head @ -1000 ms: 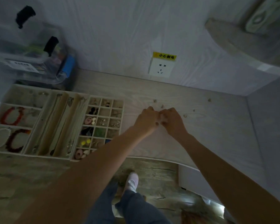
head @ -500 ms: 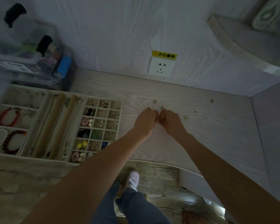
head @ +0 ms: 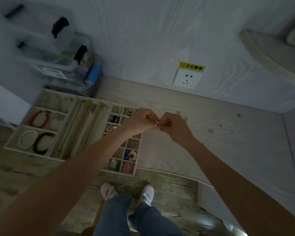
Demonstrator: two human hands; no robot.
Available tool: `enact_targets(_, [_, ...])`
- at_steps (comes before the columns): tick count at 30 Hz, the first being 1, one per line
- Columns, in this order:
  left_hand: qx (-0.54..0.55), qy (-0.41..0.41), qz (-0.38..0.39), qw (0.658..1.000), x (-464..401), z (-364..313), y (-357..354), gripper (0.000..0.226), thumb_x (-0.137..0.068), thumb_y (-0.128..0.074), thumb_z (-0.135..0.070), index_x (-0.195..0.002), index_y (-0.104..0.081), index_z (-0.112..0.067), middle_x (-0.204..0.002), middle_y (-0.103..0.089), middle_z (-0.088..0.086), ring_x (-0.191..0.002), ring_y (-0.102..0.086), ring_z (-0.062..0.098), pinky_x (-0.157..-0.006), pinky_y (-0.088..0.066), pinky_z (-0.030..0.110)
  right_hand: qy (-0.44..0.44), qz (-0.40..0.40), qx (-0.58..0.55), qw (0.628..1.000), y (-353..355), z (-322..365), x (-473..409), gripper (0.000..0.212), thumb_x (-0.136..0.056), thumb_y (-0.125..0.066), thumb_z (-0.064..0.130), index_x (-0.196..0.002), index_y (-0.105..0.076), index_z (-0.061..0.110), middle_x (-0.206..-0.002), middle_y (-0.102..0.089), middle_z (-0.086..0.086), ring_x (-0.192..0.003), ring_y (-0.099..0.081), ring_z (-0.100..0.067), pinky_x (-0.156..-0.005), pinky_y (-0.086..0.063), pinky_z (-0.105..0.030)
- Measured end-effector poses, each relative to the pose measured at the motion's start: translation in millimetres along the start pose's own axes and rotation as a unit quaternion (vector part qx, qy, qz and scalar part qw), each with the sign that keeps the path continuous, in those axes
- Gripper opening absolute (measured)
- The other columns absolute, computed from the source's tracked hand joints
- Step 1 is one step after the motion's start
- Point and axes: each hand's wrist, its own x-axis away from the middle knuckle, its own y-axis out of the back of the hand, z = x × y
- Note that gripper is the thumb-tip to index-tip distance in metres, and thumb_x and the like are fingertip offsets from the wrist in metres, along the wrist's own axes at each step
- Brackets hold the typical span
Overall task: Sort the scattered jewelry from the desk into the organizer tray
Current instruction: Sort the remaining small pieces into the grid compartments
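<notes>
Nearest, left hand point(head: 140, 120) and right hand point(head: 173, 127) pinch one tiny, indistinct piece together above the grid-celled cream organizer tray point(head: 134, 169), loose jewelry bits point(head: 210, 130) dotting pale woodgrain desk point(head: 220, 150), yellow sticker point(head: 192, 66) "小心触电" over the socket point(head: 187, 78).

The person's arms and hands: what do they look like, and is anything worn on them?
Both forearms are bare from the frame's lower edge up to the wrists, with no sleeve in view. The left hand and right hand wear no gloves. No ring, watch or bracelet can be made out, though the light is dim. Lower down, blue trousers and pale pink shoes show.
</notes>
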Motion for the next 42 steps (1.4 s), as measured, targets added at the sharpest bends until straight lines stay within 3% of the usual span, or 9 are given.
enact_targets(3, [0.059, 0.027, 0.000, 0.998, 16.4, 5.9, 27.3, 0.014, -0.078, -0.066, 0.001, -0.086, -0.069, -0.011, -0.083, -0.069, 0.007, -0.087, -0.066, 0.021, -0.082, -0.054, 0.029, 0.028, 0.014, 0.003, 1.000, -15.4, 21.1, -6.2, 0.019, -0.074, -0.075, 0.008, -0.069, -0.060, 0.018, -0.066, -0.057, 0.016, -0.063, -0.051, 0.007, -0.057, -0.038, -0.002])
enact_targets(7, [0.099, 0.007, -0.013, 0.995, 37.6, 15.3, 52.4, 0.012, -0.076, -0.072, -0.001, -0.079, -0.071, -0.012, -0.062, -0.067, -0.009, -0.062, -0.063, 0.000, -0.064, -0.048, 0.010, 0.018, 0.041, -0.023, 0.999, -33.3, 41.1, -9.5, 0.022, -0.077, -0.074, 0.012, -0.061, -0.060, 0.018, -0.061, -0.055, 0.008, -0.050, -0.049, 0.006, -0.050, -0.036, -0.006])
enact_targets(11, [0.083, -0.007, -0.054, 0.995, 47.5, 30.6, 65.2, 0.021, -0.076, -0.073, 0.000, -0.096, -0.071, -0.006, -0.075, -0.067, 0.000, -0.063, -0.060, -0.005, -0.062, -0.044, 0.007, 0.003, 0.051, -0.120, 0.991, -47.2, 58.0, -9.0, 0.023, -0.070, -0.077, 0.002, -0.070, -0.058, 0.014, -0.074, -0.060, -0.011, -0.069, -0.058, -0.015, -0.063, -0.048, -0.022])
enact_targets(20, [0.144, 0.005, -0.111, 0.983, 52.2, 64.5, 75.4, 0.021, -0.077, -0.068, 0.006, -0.093, -0.067, -0.008, -0.082, -0.067, 0.003, -0.079, -0.065, 0.013, -0.078, -0.052, 0.029, -0.071, 0.115, -0.199, 0.971, -71.3, 66.8, -21.0, 0.019, -0.078, -0.068, -0.007, -0.097, -0.064, -0.009, -0.077, -0.064, -0.010, -0.068, -0.063, -0.016, -0.067, -0.056, -0.019])
enact_targets(23, [0.143, 0.019, -0.113, 0.983, 46.0, 75.7, 78.9, 0.019, -0.079, -0.068, 0.002, -0.091, -0.067, -0.012, -0.086, -0.068, 0.005, -0.086, -0.065, 0.021, -0.082, -0.052, 0.037, -0.076, 0.129, -0.159, 0.976, -77.9, 70.2, -26.0, 0.007, -0.082, -0.066, -0.004, -0.088, -0.064, -0.002, -0.060, -0.062, -0.001, -0.050, -0.058, -0.003, -0.053, -0.048, -0.012])
enact_targets(27, [-0.001, 0.013, -0.163, 0.987, 37.4, 94.8, 91.8, 0.017, -0.088, -0.057, -0.004, -0.101, -0.066, -0.012, -0.100, -0.067, 0.002, -0.090, -0.061, 0.011, -0.072, -0.045, 0.013, -0.069, 0.054, -0.071, 0.994, -86.2, 68.0, -43.1, 0.007, -0.082, -0.069, 0.003, -0.078, -0.066, 0.009, -0.054, -0.058, 0.008, -0.047, -0.052, 0.004, -0.049, -0.040, -0.006])
enact_targets(30, [-0.087, 0.001, -0.173, 0.981, 32.1, 102.7, 101.6, 0.027, -0.089, -0.051, -0.001, -0.111, -0.064, -0.010, -0.114, -0.063, 0.006, -0.100, -0.061, 0.017, -0.079, -0.041, 0.016, -0.038, 0.006, 0.040, 0.998, -89.5, 63.8, -52.7, 0.008, -0.080, -0.072, 0.011, -0.086, -0.073, 0.005, -0.061, -0.053, 0.010, -0.060, -0.051, -0.002, -0.053, -0.038, -0.002])
enact_targets(35, [-0.247, -0.020, -0.105, 0.963, 24.0, 109.3, 110.6, 0.042, -0.089, -0.059, -0.010, -0.129, -0.056, -0.019, -0.126, -0.051, 0.010, -0.115, -0.048, 0.023, -0.091, -0.034, 0.023, -0.104, 0.013, 0.143, 0.984, -95.8, 59.3, -58.8, 0.017, -0.079, -0.074, 0.024, -0.094, -0.075, 0.016, -0.071, -0.057, 0.007, -0.074, -0.055, -0.012, -0.065, -0.037, -0.022])
enact_targets(42, [-0.289, -0.022, -0.088, 0.953, 23.5, 105.8, 111.1, 0.045, -0.088, -0.062, -0.015, -0.131, -0.054, -0.022, -0.126, -0.049, 0.007, -0.118, -0.044, 0.022, -0.095, -0.034, 0.028, -0.142, 0.009, 0.201, 0.969, -105.0, 62.9, -57.4, 0.011, -0.086, -0.065, 0.024, -0.091, -0.075, 0.024, -0.095, -0.072, 0.000, -0.087, -0.066, -0.019, -0.064, -0.042, -0.022])
